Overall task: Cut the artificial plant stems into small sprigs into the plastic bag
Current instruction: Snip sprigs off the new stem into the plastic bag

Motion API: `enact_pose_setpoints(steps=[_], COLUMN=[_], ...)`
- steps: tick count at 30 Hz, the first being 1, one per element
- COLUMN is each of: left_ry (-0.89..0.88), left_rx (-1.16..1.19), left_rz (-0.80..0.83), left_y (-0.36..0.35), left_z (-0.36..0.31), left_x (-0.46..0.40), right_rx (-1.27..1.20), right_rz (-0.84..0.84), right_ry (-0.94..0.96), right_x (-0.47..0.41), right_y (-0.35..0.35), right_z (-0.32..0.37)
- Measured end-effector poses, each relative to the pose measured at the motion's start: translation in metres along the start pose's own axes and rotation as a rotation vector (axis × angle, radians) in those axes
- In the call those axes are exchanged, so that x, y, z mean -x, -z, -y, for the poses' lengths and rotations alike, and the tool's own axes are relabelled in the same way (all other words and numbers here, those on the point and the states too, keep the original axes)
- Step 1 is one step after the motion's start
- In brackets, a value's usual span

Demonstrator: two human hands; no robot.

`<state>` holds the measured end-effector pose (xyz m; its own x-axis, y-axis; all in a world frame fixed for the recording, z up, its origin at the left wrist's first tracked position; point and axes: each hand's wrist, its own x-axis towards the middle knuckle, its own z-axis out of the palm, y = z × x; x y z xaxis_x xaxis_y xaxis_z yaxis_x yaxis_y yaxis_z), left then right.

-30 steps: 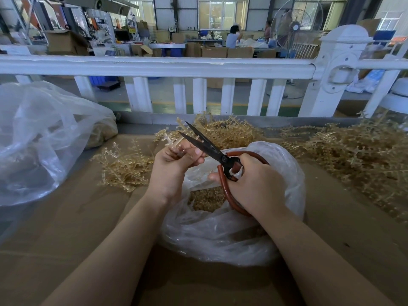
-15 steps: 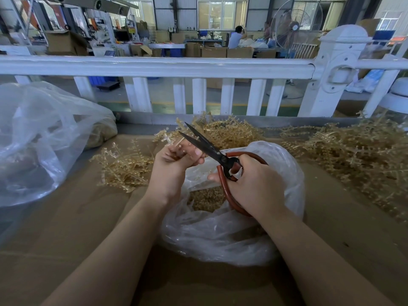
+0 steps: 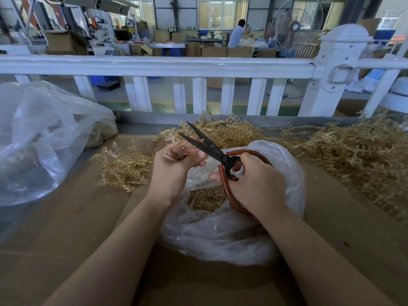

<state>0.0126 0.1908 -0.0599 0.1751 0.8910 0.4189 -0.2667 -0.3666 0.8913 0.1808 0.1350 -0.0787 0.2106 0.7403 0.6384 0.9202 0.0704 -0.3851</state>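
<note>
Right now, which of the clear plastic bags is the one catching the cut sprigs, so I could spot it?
Start at the white railing and come down to the brown cardboard worktop. The small clear plastic bag sits at its middle, directly under the left hand and right hand. Unlike the big crumpled clear bag far left, its open mouth shows tan cuttings.

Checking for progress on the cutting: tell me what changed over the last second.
Hardly anything. The left hand still pinches the stem over the plastic bag; the right hand still holds the scissors, blades open as before. No visible cut made.
</note>
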Motion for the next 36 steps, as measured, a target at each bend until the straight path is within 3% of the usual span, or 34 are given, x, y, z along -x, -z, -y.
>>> enact_pose_setpoints(steps=[36], left_ry=[0.032], left_rx=[0.126], left_rz=[0.083], left_y=[0.002], left_z=[0.0], left_x=[-0.002], right_rx=[-0.122], right_rz=[0.026], right_ry=[0.015], right_x=[0.002], right_y=[0.007], right_z=[0.003])
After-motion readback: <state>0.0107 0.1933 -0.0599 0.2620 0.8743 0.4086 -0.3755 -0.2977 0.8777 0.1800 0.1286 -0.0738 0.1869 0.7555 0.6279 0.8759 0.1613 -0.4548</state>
